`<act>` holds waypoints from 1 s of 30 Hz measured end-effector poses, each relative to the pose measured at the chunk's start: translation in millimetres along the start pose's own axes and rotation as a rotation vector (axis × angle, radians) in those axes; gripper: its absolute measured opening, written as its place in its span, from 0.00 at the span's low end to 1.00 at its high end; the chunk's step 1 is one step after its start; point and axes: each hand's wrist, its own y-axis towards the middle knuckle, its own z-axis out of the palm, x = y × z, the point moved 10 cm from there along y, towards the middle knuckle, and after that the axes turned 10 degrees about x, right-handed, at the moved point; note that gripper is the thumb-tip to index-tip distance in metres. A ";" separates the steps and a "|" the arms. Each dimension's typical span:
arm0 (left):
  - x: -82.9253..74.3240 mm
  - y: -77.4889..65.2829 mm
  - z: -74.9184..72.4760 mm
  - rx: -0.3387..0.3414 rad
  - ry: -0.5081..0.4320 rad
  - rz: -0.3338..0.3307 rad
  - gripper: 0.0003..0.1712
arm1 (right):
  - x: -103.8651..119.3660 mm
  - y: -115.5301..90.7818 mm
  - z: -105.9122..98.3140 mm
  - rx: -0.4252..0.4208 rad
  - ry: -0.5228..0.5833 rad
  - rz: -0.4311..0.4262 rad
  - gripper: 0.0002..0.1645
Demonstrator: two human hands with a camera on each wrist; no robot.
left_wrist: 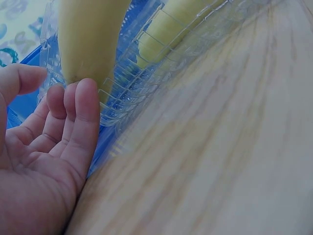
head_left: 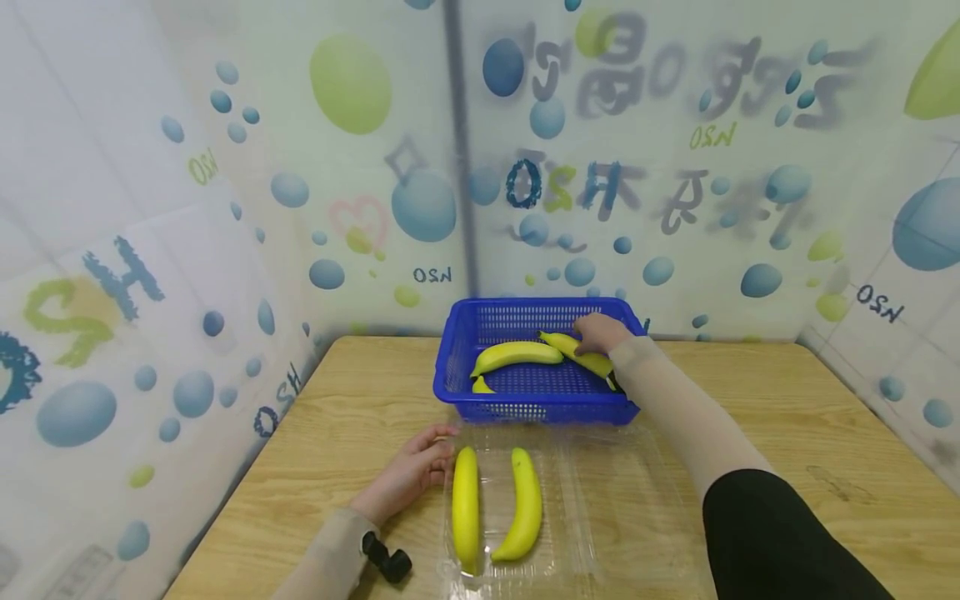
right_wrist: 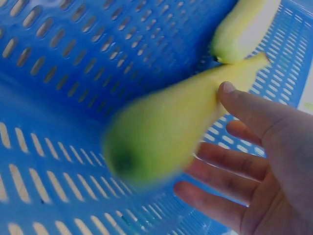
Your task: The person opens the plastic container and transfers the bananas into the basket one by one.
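In the blue basket (head_left: 540, 409), my right hand (head_left: 600, 333) pinches a yellow banana (right_wrist: 166, 122), thumb on one side and fingers on the other. The banana's greenish end is blurred in the right wrist view. A second banana (head_left: 517, 357) lies in the basket, and part of another (head_left: 482, 385) shows behind its front wall. My left hand (head_left: 408, 473) is at the left edge of a clear plastic container (head_left: 558, 517), its fingers relaxed and near or touching the wall. Inside the container, a left banana (head_left: 466, 508) and a right banana (head_left: 525, 508) lie side by side.
The container's clear lid (head_left: 637, 517) spreads out to the right on the wooden table (head_left: 772, 417). Behind the basket hangs a patterned curtain (head_left: 360, 192). A black clip-like device (head_left: 386, 558) sits at my left wrist.
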 end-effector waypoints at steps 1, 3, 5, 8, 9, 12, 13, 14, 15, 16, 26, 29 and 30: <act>-0.1 0.3 0.7 0.007 -0.005 0.008 0.17 | -0.3 -1.8 -1.1 -0.001 0.008 -0.004 0.25; 0.5 0.6 0.8 0.004 -0.007 0.007 0.17 | -0.6 -5.0 -4.4 -0.004 0.030 -0.008 0.27; 0.9 0.4 -0.3 -0.022 -0.004 -0.009 0.17 | 1.2 -8.1 -10.0 -0.012 0.044 -0.014 0.28; 0.8 0.0 -0.8 -0.042 -0.003 -0.026 0.17 | 6.8 -11.9 -20.2 -0.032 0.060 -0.041 0.30; 0.8 -0.1 -0.6 -0.045 -0.002 -0.029 0.17 | 9.3 -13.3 -23.6 -0.037 0.063 -0.052 0.31; 1.5 -0.2 -0.3 -0.050 -0.009 -0.039 0.16 | 18.3 -18.5 -32.7 -0.048 0.066 -0.100 0.31; 1.6 -0.3 -0.2 -0.051 -0.010 -0.042 0.16 | 22.1 -21.0 -35.7 -0.051 0.067 -0.118 0.31; 1.8 -0.4 -0.2 -0.055 -0.013 -0.045 0.16 | 26.5 -23.9 -38.6 -0.051 0.071 -0.138 0.31; 1.9 -0.4 -0.2 -0.060 -0.010 -0.048 0.17 | 31.0 -27.4 -41.5 -0.051 0.072 -0.157 0.30; 1.7 -0.5 0.0 -0.064 -0.010 -0.050 0.17 | 36.2 -30.9 -44.1 -0.052 0.071 -0.176 0.30; 3.9 0.2 -3.8 -0.088 -0.003 -0.065 0.15 | 104.4 -72.4 -48.5 -0.056 -0.061 -0.352 0.29; 4.1 0.8 -3.7 -0.081 -0.002 -0.067 0.15 | 123.9 -85.2 -42.8 -0.072 -0.108 -0.413 0.29; 4.0 0.9 -3.6 -0.078 0.000 -0.067 0.15 | 130.3 -89.8 -40.6 -0.080 -0.124 -0.439 0.29</act>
